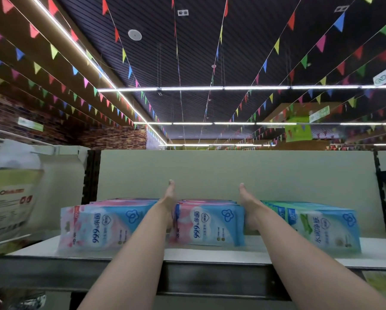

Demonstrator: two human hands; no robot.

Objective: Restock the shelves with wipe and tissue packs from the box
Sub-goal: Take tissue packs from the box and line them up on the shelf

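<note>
Flanking the middle stack of wipe packs (pixel 208 222), both hands are seen reaching onto the top shelf (pixel 210 257). The left hand (pixel 169 201) is laid flat against the left side of the stack, fingers straight and pointed toward the back panel (pixel 210 171). The right hand (pixel 250 206) is laid flat against the right side in the same manner, so that the stack is pressed between the two palms; no finger is seen curled around a pack. The stack, pink and blue, stands on edge on the shelf, its printed face turned outward. A second pink and blue stack (pixel 104 227) is placed just to its left, partly covered by the left forearm. A stack of green and blue packs (pixel 321 224) is placed just to the right, behind the right forearm. At the far left, a pale green and white bag (pixel 10 198) is shown blurred beside a dark upright post (pixel 91 175). Overhead, strings of coloured pennants (pixel 124 54) and strip lights (pixel 192 88) are hung under a dark ceiling.
</note>
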